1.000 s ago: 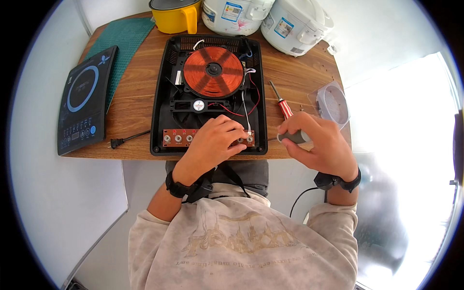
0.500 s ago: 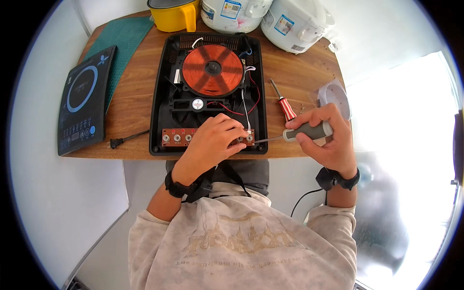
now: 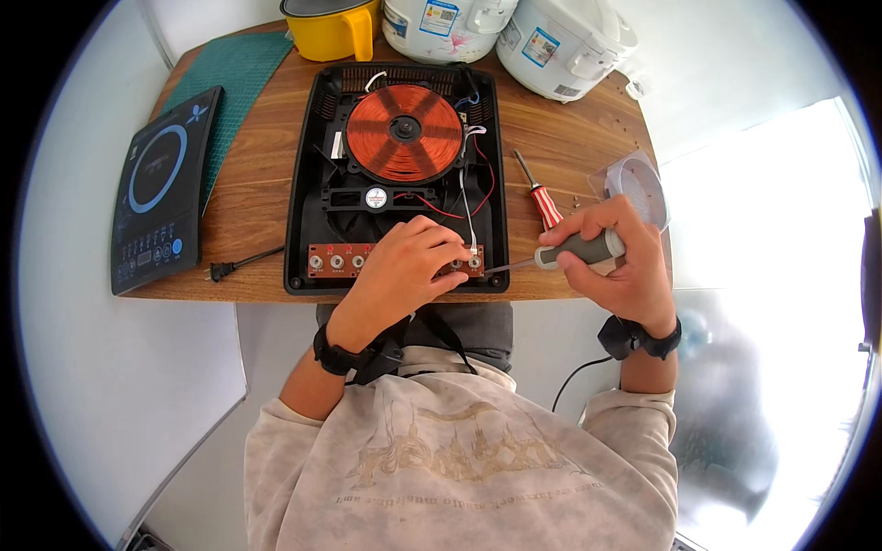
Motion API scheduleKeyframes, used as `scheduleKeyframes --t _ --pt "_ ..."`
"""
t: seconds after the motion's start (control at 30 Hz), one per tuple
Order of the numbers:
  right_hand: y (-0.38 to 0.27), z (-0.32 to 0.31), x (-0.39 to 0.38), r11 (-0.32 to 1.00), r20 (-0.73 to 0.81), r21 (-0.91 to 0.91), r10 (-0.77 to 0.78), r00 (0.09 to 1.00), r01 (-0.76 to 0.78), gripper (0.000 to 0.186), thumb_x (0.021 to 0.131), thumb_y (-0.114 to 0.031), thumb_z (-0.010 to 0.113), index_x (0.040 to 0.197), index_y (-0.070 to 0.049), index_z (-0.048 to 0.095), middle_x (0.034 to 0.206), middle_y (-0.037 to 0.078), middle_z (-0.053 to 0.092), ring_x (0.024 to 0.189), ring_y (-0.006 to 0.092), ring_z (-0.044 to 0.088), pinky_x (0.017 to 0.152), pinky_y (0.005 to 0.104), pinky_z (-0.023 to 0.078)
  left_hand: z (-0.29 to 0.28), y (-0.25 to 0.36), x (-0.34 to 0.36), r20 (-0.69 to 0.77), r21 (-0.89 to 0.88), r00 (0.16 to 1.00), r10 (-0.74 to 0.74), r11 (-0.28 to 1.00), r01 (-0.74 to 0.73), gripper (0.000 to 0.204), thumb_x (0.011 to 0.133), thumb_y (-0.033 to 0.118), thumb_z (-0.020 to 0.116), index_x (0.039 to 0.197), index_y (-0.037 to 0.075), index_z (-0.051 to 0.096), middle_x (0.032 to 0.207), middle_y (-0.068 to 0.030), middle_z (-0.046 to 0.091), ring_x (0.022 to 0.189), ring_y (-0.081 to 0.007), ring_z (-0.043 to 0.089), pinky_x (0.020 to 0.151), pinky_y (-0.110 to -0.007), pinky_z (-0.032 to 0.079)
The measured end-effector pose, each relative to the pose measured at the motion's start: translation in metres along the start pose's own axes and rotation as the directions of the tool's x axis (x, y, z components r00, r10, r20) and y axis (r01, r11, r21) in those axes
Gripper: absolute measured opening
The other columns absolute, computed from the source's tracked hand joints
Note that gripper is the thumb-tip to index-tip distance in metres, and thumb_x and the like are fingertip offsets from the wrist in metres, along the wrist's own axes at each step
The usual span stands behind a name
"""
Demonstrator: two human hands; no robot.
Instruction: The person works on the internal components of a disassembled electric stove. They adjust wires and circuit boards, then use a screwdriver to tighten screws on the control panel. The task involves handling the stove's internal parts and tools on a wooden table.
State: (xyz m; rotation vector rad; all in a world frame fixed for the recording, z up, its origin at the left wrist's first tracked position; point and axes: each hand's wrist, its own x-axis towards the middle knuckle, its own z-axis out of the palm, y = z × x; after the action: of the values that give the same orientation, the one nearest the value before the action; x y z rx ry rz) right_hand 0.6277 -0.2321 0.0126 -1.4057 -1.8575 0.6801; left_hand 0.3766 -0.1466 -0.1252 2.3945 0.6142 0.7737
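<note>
White walls point(image 3: 138, 395) flank one wooden table point(image 3: 542, 129) in the head view. At its far side stand two rice cookers point(image 3: 446, 41) and one yellow pot point(image 3: 331, 41); at the left lie one green mat point(image 3: 243, 73), one black panel point(image 3: 165, 188) overlapping it, and one plug point(image 3: 223, 271). One open black base point(image 3: 299, 165) sits mid-table, holding one copper coil point(image 3: 404, 154) and, along its near edge, one brown board point(image 3: 347, 262). Two screwdrivers show: a striped one point(image 3: 546, 207) lying right of the base, and a grey one point(image 3: 581, 250) in the right hand point(image 3: 634, 266), its grip closed around the handle. The shaft reaches the board's right end; contact cannot be told. The left hand point(image 3: 404, 260) lies over the board, fingers bent; whether its grip pinches anything cannot be told.

Since one second ago, the right hand has shifted right and the shaft shows longer. The left hand has stayed put.
</note>
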Motion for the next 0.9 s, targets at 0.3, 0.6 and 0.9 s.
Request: scheduleKeyframes --t 0.3,0.6,0.9 --pt "0.001 -0.003 0.003 1.000 -0.018 -0.018 -0.006 1.000 0.006 0.030 0.084 0.002 0.076 0.100 -0.005 0.051 0.096 0.008 0.078 0.084 0.0143 0.071 0.088 0.0326 0.057 0.000 0.005 0.003 0.001 -0.007 1.000 0.002 1.000 -0.002 0.026 0.082 0.022 0.083 0.105 0.012 0.076 0.111 0.0019 0.071 0.105 -0.0220 0.061 0.094 -0.036 0.051" --pt "0.006 -0.001 0.012 0.992 -0.099 0.026 0.125 0.987 -0.123 0.026 0.088 -0.002 0.075 0.102 -0.004 0.052 0.093 0.006 0.078 0.081 0.0126 0.073 0.076 0.0289 0.057 -0.001 0.007 0.002 0.003 -0.012 1.000 -0.005 1.000 0.005 0.026 0.082 0.021 0.083 0.105 0.012 0.076 0.112 0.0022 0.071 0.106 -0.0214 0.061 0.095 -0.036 0.051" --pt "0.005 0.001 0.013 0.982 -0.230 -0.011 0.180 0.956 -0.188 0.027 0.090 -0.004 0.076 0.102 -0.004 0.051 0.091 0.007 0.077 0.083 0.0124 0.074 0.075 0.0288 0.058 -0.002 0.005 0.001 0.002 -0.015 1.000 -0.002 1.000 0.002 0.025 0.082 0.021 0.083 0.105 0.011 0.076 0.112 0.0023 0.071 0.106 -0.0215 0.061 0.094 -0.036 0.051"
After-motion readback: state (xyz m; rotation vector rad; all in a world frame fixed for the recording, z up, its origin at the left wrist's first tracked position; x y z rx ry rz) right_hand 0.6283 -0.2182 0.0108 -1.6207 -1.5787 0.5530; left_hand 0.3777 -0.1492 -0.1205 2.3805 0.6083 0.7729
